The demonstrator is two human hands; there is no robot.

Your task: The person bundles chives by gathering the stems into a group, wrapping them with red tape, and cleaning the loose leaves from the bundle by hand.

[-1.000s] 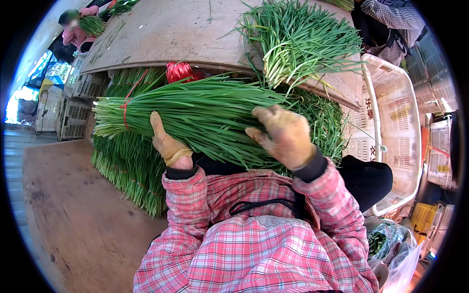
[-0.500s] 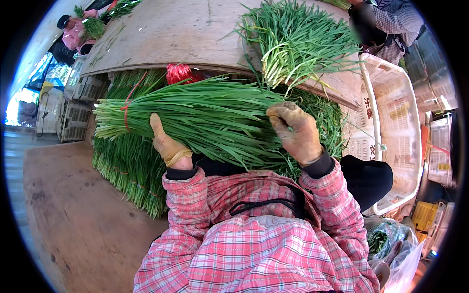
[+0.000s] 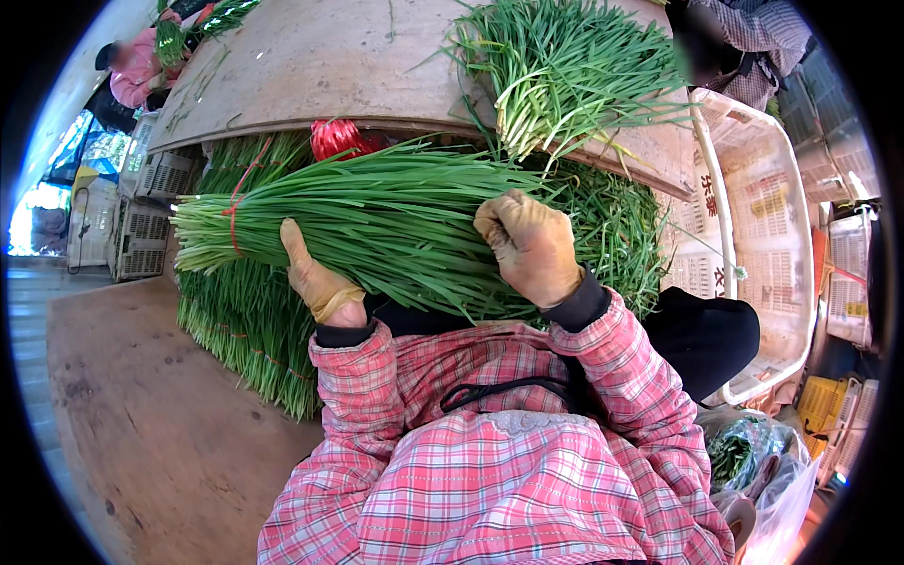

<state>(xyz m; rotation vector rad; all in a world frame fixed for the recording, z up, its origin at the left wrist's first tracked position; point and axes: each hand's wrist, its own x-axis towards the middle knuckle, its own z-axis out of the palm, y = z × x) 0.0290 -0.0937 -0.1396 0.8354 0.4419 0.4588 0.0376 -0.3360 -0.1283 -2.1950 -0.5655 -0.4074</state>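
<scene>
A thick bunch of garlic chives (image 3: 377, 221) lies across in front of me, pale stems left, green leaves right. A red tie (image 3: 234, 212) circles it near the stem end. My left hand (image 3: 318, 278), in a tan glove, holds the bunch from the near side; its thumb points up against the leaves and its other fingers are hidden beneath. Over the leaf ends, my gloved right hand (image 3: 529, 247) is closed with curled fingers; whatever they pinch cannot be made out. Under the bunch lie more tied chive bunches (image 3: 250, 344).
A wooden board (image 3: 311, 71) beyond holds a loose chive pile (image 3: 574, 71). Red twine (image 3: 337, 139) sits by its edge. Loose leaves (image 3: 617, 235) lie right of my hands, beside a white crate (image 3: 772, 235). Co-workers (image 3: 137, 71) sit far left and far right (image 3: 753, 42).
My right hand has moved left over the leaves, its fingers curling tighter. The held bunch has shifted slightly left, with my left hand still on it.
</scene>
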